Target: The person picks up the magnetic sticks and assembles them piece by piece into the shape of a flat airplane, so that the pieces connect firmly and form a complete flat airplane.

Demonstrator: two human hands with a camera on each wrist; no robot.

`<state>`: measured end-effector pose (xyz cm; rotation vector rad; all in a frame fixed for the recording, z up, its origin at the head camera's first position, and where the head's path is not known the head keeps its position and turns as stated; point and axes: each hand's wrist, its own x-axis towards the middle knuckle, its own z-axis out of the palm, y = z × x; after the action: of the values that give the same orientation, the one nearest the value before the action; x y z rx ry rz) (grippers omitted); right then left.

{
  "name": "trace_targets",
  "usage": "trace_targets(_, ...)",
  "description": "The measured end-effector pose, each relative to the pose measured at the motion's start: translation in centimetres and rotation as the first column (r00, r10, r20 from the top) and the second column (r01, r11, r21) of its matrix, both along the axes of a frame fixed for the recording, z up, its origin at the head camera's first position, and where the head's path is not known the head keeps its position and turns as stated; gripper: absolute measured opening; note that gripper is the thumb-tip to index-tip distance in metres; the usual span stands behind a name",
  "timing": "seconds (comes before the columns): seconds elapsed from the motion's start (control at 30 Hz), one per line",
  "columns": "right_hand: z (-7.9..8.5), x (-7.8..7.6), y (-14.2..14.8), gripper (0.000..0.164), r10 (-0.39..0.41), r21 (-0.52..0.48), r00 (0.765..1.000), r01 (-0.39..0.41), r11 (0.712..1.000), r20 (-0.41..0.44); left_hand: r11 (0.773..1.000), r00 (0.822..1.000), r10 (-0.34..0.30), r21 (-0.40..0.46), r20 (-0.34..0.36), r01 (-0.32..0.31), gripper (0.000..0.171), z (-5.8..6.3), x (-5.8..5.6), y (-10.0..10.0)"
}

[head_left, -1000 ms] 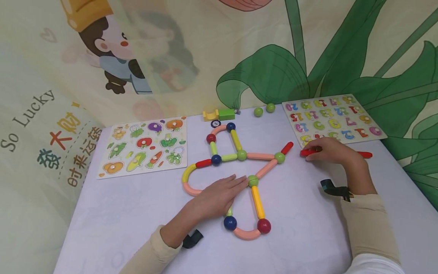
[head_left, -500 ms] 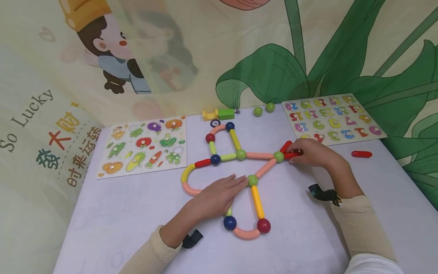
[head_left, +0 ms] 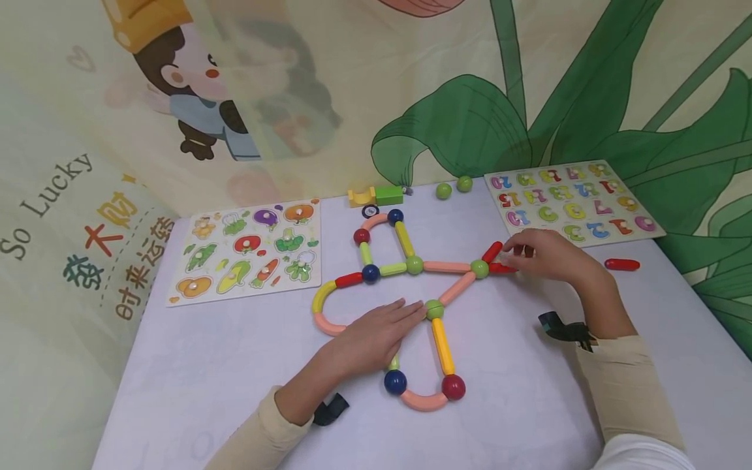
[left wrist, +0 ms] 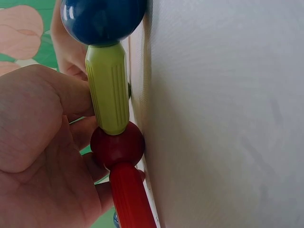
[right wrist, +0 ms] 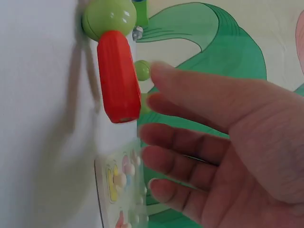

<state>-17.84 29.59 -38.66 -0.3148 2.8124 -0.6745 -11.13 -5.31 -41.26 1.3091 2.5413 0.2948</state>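
A flat figure of magnetic rods and balls lies on the table. At its right end, a green ball (head_left: 480, 268) bears two red rods, the upper red rod (head_left: 492, 252) and the lower red rod (head_left: 501, 268). My right hand (head_left: 543, 256) is just off the lower rod's free end, fingers loosely bent around nothing; the right wrist view shows a gap between the fingertips and that rod (right wrist: 118, 78). My left hand (head_left: 373, 336) rests over the figure's middle, fingers straight, tips at another green ball (head_left: 434, 309). In the left wrist view its thumb touches a yellow-green rod (left wrist: 108, 90) above a dark red ball (left wrist: 118, 145).
A loose red rod (head_left: 621, 264) lies to the right. A number puzzle board (head_left: 637, 240) is behind the right hand, a vegetable puzzle board (head_left: 176, 287) at the left. Two green balls (head_left: 443, 191) and yellow and green blocks (head_left: 388, 196) stand at the back wall.
My right hand brought a red rod leftward to the green ball, then let go and drew back slightly to the right. The left hand stayed put.
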Motion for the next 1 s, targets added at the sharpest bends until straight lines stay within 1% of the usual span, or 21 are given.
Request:
trace_targets(0.1,0.5,-0.1,0.6,0.031,-0.038,-0.028,0.997,0.036,0.999,-0.071,1.0,1.0,0.004,0.004,0.01,-0.004,0.065,0.0,0.0,0.0)
trace_targets(0.13,0.7,-0.3,0.6,0.031,-0.036,-0.033,0.995,0.033,0.999,-0.092,1.0,1.0,0.004,0.003,0.013,-0.004,0.065,0.0,0.0,-0.1)
trace_targets(0.2,1.1,-0.8,0.7,0.03,-0.012,-0.037,0.993,0.007,0.999,-0.113,1.0,1.0,0.004,0.002,0.018,-0.004,0.066,0.0,0.0,-0.2)
trace_targets(0.27,1.7,-2.0,0.7,0.029,0.028,-0.031,0.993,-0.032,0.999,-0.117,1.0,1.0,0.006,0.002,0.02,-0.006,0.066,0.2,0.0,-0.3)
trace_targets(0.37,2.6,-4.6,0.4,0.029,0.083,-0.015,0.993,-0.084,0.996,-0.085,1.0,1.0,0.005,0.006,0.012,-0.005,0.066,0.3,-0.1,-0.4)
trace_targets(0.47,3.1,-8.0,-0.4,0.031,0.129,-0.053,0.991,-0.13,0.99,-0.029,1.0,1.0,0.004,0.01,0.005,-0.004,0.065,0.4,-0.1,-0.4)
trace_targets(0.57,2.9,-11.3,-2.1,0.035,0.15,-0.105,0.988,-0.145,0.984,0.036,1.0,1.0,0.009,0.009,0.017,-0.009,0.065,0.3,-0.1,-0.4)
trace_targets(0.63,2.5,-13.1,-3.5,0.039,0.159,-0.092,0.986,-0.153,0.984,0.059,1.0,0.999,0.012,0.01,0.03,-0.013,0.066,0.2,-0.1,-0.4)
trace_targets(0.7,2.1,-14.4,-4.8,0.042,0.166,-0.057,0.984,-0.162,0.985,0.071,1.0,0.999,0.012,0.014,0.039,-0.012,0.065,0.1,-0.1,-0.3)
trace_targets(0.77,1.7,-15.3,-6.0,0.044,0.185,-0.008,0.981,-0.185,0.983,0.061,1.0,0.999,0.01,0.018,0.041,-0.011,0.064,0.1,0.0,-0.3)
trace_targets(0.83,1.4,-15.8,-6.9,0.043,0.205,0.024,0.978,-0.206,0.978,0.05,1.0,0.999,0.009,0.022,0.038,-0.01,0.062,0.1,0.0,-0.2)
trace_targets(0.93,1.0,-16.1,-7.9,0.039,0.222,0.07,0.974,-0.224,0.972,0.038,1.0,0.999,0.008,0.023,0.038,-0.009,0.062,0.1,-0.1,-0.1)
trace_targets(1.0,0.8,-15.9,-8.3,0.034,0.223,0.096,0.973,-0.229,0.969,0.067,1.0,0.999,0.008,0.021,0.037,-0.009,0.063,0.1,-0.1,-0.1)
